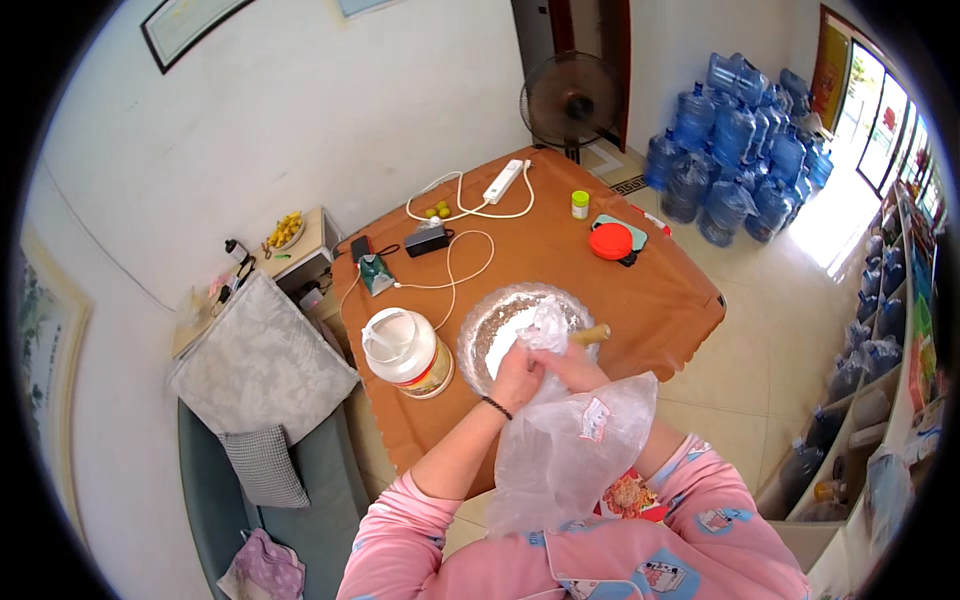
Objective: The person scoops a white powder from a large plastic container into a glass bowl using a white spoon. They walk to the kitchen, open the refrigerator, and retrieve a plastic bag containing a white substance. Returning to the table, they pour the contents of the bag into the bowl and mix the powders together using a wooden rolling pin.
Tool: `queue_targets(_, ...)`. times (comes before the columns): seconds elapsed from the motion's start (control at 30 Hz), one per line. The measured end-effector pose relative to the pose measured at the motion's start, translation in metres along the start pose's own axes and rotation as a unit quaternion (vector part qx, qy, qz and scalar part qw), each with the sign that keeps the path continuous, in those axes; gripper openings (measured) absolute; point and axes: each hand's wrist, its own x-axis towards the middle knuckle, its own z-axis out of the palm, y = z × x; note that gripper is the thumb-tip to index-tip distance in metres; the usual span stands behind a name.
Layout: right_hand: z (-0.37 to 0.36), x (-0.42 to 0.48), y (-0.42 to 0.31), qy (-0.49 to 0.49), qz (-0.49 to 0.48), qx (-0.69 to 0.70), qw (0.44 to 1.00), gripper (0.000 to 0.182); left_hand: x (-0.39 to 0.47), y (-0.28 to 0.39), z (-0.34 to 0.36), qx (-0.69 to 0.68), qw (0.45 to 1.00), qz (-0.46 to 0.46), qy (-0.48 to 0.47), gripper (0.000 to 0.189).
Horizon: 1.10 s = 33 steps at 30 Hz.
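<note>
Both hands meet over a clear glass-like bowl (469, 335) that holds white powder (502, 341), which looks like flour. My left hand (516, 377) grips the gathered part of a translucent plastic bag (555, 457). Close against it, my right hand (576, 367) holds the same bag. A crumpled end of the bag sticks up above the fingers, while its wide part, bearing a printed label (595, 418), hangs down toward my body. Just beyond the right hand, a wooden stick (592, 334) juts over the bowl's right rim; its other end is hidden.
A lidded white plastic tub (409, 356) stands left of the bowl on the brown-covered table (540, 247). Farther back lie a power strip (504, 181), cables, a black box (426, 241) and a red round lid (611, 241). A fan (574, 101) stands behind the table.
</note>
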Motion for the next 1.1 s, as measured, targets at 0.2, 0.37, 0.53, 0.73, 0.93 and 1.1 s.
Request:
queue_targets(0.2, -0.016, -0.003, -0.021, 0.166, -0.075, 0.024, 0.983, 0.027, -0.028, 0.044, -0.011, 0.030, 0.995, 0.041, 0.082, 0.084)
queue_targets(0.37, -0.010, -0.003, -0.017, 0.208, -0.170, -0.061, 0.961, 0.027, -0.087, 0.084, -0.008, 0.054, 0.994, -0.015, -0.093, 0.079)
queue_targets(0.53, 0.025, -0.032, -0.010, 0.162, -0.101, 0.091, 0.977, 0.037, -0.126, 0.041, -0.001, -0.538, 0.705, -0.401, -0.231, 0.089)
queue_targets(0.73, 0.041, -0.066, 0.013, 0.056, 0.090, 0.198, 0.974, 0.042, -0.148, 0.006, -0.024, -0.733, 0.602, -0.315, -0.037, 0.105)
queue_targets(0.93, 0.052, -0.079, 0.052, -0.059, 0.273, 0.151, 0.948, 0.044, -0.163, -0.029, -0.023, -0.646, 0.685, -0.323, 0.097, 0.064)
queue_targets(1.1, 0.055, -0.069, 0.088, -0.076, 0.240, -0.055, 0.966, 0.039, -0.168, -0.029, -0.024, -0.579, 0.720, -0.353, 0.149, 0.050)
